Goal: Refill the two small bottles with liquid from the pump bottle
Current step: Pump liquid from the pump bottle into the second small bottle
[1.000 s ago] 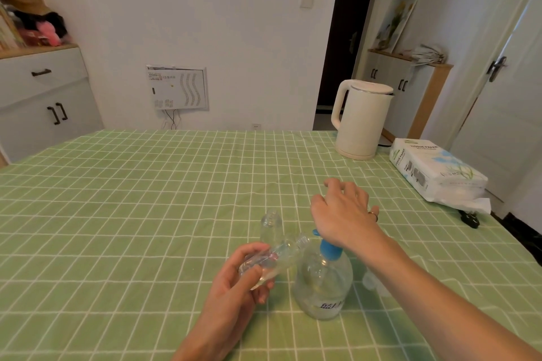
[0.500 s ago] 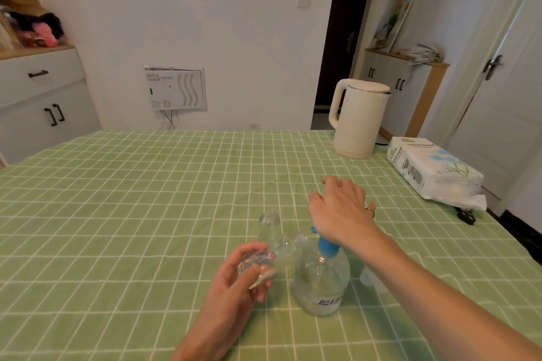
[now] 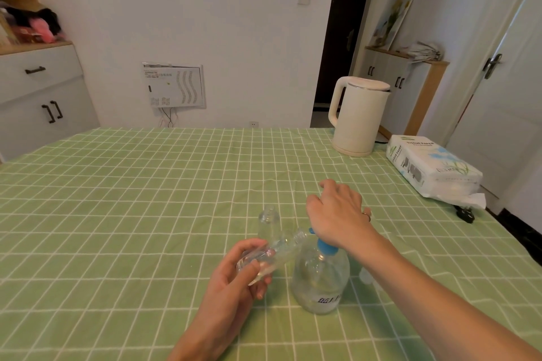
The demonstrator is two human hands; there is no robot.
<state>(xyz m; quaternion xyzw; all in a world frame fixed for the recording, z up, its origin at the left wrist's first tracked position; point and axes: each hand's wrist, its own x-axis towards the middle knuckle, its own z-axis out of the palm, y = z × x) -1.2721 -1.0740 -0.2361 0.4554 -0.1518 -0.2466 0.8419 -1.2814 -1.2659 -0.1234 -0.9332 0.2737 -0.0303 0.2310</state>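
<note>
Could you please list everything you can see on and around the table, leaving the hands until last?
pump bottle: one, clear with a blue pump, near side of the table
held small bottle: one, clear, tilted with its mouth toward the pump
standing small bottle: one, clear, upright behind the held one
kettle: one, cream, far right of the table
tissue pack: one, white, right edge of the table
tablecloth: one, green with a white grid, covering the table
cabinet: one, grey, at the left wall
wall panel: one, white, on the far wall
left hand: grips the held small bottle
right hand: rests on the pump head, fingers relaxed
</note>
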